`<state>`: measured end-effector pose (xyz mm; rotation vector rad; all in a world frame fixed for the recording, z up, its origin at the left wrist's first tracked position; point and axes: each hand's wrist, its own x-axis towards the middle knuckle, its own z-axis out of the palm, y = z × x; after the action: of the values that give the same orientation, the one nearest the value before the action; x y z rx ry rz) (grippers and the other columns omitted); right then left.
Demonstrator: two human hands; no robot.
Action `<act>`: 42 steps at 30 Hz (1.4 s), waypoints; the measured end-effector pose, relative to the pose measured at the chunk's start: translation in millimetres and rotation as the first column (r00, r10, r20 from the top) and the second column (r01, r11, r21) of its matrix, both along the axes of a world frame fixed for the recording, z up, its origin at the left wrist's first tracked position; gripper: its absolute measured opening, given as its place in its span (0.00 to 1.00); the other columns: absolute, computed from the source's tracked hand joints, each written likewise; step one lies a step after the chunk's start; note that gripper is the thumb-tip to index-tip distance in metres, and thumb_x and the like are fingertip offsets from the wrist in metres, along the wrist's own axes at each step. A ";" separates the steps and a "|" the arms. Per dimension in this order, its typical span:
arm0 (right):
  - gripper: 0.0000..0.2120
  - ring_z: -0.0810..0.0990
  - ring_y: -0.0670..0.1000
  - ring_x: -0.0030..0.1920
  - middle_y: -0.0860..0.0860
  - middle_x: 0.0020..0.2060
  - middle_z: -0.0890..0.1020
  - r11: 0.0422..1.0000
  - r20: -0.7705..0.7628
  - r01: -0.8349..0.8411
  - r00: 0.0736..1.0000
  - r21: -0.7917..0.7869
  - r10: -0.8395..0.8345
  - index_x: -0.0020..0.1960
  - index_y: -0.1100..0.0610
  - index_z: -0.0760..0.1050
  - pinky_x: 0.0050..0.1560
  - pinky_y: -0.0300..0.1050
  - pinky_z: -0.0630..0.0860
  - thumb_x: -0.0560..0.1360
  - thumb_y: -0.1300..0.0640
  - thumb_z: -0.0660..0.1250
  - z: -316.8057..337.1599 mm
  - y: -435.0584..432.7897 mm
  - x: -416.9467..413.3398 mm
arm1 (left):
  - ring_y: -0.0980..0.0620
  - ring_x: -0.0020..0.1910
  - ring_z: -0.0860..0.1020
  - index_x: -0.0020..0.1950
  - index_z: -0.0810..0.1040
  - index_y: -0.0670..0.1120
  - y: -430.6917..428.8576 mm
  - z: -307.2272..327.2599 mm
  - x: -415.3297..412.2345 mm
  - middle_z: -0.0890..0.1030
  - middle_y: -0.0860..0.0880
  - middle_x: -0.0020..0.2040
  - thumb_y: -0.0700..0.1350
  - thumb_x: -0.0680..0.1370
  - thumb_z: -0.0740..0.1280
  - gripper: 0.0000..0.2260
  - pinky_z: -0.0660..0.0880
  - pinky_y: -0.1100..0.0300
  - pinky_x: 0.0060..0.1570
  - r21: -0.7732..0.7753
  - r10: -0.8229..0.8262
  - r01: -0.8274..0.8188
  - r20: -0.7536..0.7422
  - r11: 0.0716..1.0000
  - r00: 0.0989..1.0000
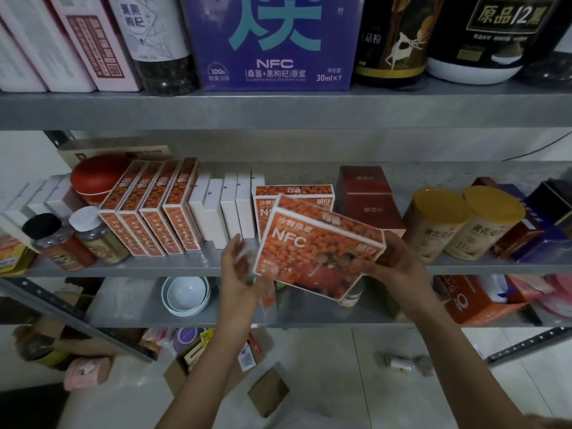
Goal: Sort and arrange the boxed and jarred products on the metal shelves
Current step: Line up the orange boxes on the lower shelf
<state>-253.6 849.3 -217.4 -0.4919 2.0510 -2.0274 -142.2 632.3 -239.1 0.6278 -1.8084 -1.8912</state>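
Right hand (393, 261) grips the tilted orange box (315, 252) by its right edge. Left hand (238, 267) has relaxed, spread fingers just beside the left edge; blurred, contact unclear.

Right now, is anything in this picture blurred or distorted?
Head view: the left hand is motion-blurred; the orange box the right hand grips is slightly soft; wide-angle distortion leans the far-left white boxes; light is dim.

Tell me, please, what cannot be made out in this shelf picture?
Head view:
- Left hand: motion-blurred; contact with the held box unclear.
- Box behind: front mostly covered by the held box.
- Jar below: mostly hidden by held box and right hand.
- Purple box: top cut off by the frame edge.
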 end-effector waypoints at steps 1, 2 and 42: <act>0.18 0.84 0.42 0.47 0.48 0.43 0.86 0.997 -0.087 0.027 0.996 0.069 -0.021 0.49 0.52 0.77 0.48 0.35 0.80 0.65 0.68 0.77 0.0 -2.4 1.3 | 0.53 0.71 0.67 0.74 0.61 0.55 -1.2 -2.2 -0.3 0.66 0.51 0.73 0.41 0.70 0.76 0.38 0.72 0.58 0.63 -0.243 0.089 -0.082 0.017 0.967 0.996; 0.17 0.82 0.38 0.45 0.46 0.42 0.85 0.987 -0.179 0.051 0.984 0.152 -0.023 0.47 0.52 0.77 0.46 0.30 0.77 0.66 0.68 0.77 0.0 -5.4 2.9 | 0.53 0.74 0.61 0.76 0.58 0.54 -2.6 -3.5 -0.1 0.61 0.49 0.76 0.40 0.70 0.76 0.40 0.67 0.54 0.68 -0.454 0.138 -0.132 -0.020 0.881 0.990; 0.18 0.73 0.58 0.57 0.56 0.53 0.78 0.802 -0.567 0.254 0.815 0.540 0.124 0.55 0.61 0.79 0.54 0.42 0.64 0.66 0.65 0.77 1.7 -77.3 -87.4 | 0.39 0.45 0.82 0.57 0.81 0.37 -43.5 30.1 19.9 0.83 0.40 0.50 0.31 0.60 0.80 0.26 0.81 0.48 0.37 -0.974 0.063 0.196 0.204 0.117 0.977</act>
<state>-341.0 772.0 -215.7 -0.9972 2.9309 -1.1837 -122.3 588.8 -209.1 0.1597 -2.6843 -0.1694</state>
